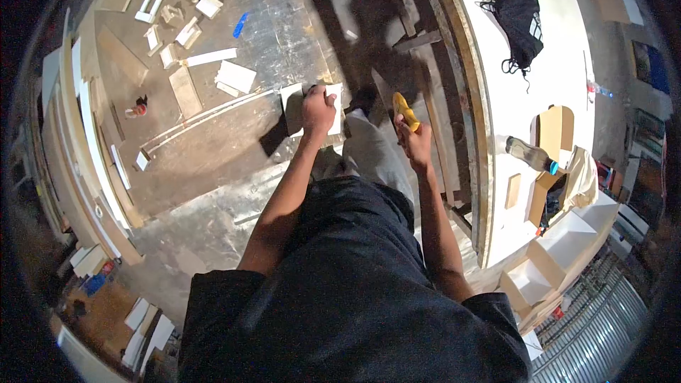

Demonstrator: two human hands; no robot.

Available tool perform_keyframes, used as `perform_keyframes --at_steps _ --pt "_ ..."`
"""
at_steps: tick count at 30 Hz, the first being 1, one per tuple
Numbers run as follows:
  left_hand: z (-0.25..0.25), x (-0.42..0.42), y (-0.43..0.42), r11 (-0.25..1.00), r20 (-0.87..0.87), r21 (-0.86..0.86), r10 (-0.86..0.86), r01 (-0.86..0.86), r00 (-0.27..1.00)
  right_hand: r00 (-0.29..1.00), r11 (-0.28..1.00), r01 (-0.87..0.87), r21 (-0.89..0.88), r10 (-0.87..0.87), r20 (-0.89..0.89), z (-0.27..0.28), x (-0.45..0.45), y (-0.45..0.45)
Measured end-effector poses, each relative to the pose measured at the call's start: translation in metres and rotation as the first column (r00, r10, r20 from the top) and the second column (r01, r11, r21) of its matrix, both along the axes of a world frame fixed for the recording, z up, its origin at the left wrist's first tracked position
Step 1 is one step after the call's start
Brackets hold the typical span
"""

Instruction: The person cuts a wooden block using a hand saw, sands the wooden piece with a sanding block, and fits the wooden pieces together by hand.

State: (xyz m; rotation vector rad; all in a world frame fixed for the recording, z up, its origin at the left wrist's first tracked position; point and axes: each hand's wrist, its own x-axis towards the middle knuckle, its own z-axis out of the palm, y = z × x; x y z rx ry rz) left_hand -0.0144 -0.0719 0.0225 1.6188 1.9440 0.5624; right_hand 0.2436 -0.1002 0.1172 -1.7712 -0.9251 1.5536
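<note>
A loose black fabric T-shirt (355,305) with short, wide sleeves (220,294) is worn; beneath it, pale grey fabric trousers (372,147) are partly seen.

Smooth yellow plastic handle (404,110), smooth matt white board (291,108), bare-wood blocks (208,5), glossy plastic bottle (526,150).

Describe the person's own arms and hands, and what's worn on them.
The left hand and right hand are bare, with no gloves. No watch, bracelet or marking shows on either wrist. The forearms are uncovered. The left sleeve and right sleeve are short, loose and plain black, part of a black shirt.
</note>
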Motion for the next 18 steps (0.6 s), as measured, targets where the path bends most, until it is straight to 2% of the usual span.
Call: perform_keyframes --at_steps 2,3,4,6,8,10,12,14,15,17,18 --pt "-0.005 -0.001 0.000 0.988 0.201 0.049 0.133 -0.146 0.970 0.999 1.000 0.031 0.000 -0.031 -0.042 0.013 -0.013 0.005" --pt "0.053 0.006 0.009 0.955 0.194 -0.140 0.284 -0.260 0.939 0.996 0.998 0.057 0.005 -0.057 -0.075 0.017 -0.018 0.006" --pt "0.052 0.007 0.010 0.955 0.189 -0.145 0.284 -0.260 0.940 0.995 0.998 0.058 -0.002 -0.058 -0.077 0.018 -0.024 0.007" --pt "0.041 0.005 0.008 0.953 0.071 -0.175 0.262 -0.246 0.963 0.980 0.996 0.086 0.037 -0.077 -0.186 0.019 -0.036 0.006" --pt "0.028 0.004 0.004 0.963 0.011 -0.153 0.228 -0.224 0.974 0.984 0.997 0.063 -0.039 -0.069 -0.164 0.023 -0.046 0.003" --pt "0.032 0.002 0.004 0.971 -0.072 -0.090 0.214 -0.220 0.974 0.984 0.998 0.048 0.030 -0.042 -0.174 0.033 -0.060 0.002" --pt "0.036 0.001 0.004 0.961 -0.047 -0.072 0.264 -0.267 0.963 0.984 0.999 0.029 0.018 -0.026 -0.176 0.035 -0.069 0.000" --pt "0.035 -0.002 0.006 0.952 0.060 -0.122 0.289 -0.280 0.956 0.994 0.991 -0.023 0.130 0.037 -0.102 0.023 -0.076 -0.004" --pt "0.033 -0.004 0.006 0.951 0.060 -0.125 0.291 -0.282 0.955 0.994 0.991 -0.039 0.127 0.052 -0.096 0.023 -0.079 -0.005" --pt "0.028 -0.005 0.006 0.901 0.231 -0.274 0.402 -0.338 0.886 0.994 0.995 -0.010 0.099 0.020 -0.107 0.025 -0.083 -0.010" --pt "0.028 -0.006 0.003 0.898 0.229 -0.278 0.407 -0.341 0.884 0.993 0.997 0.022 0.071 -0.013 -0.118 0.027 -0.085 -0.014"
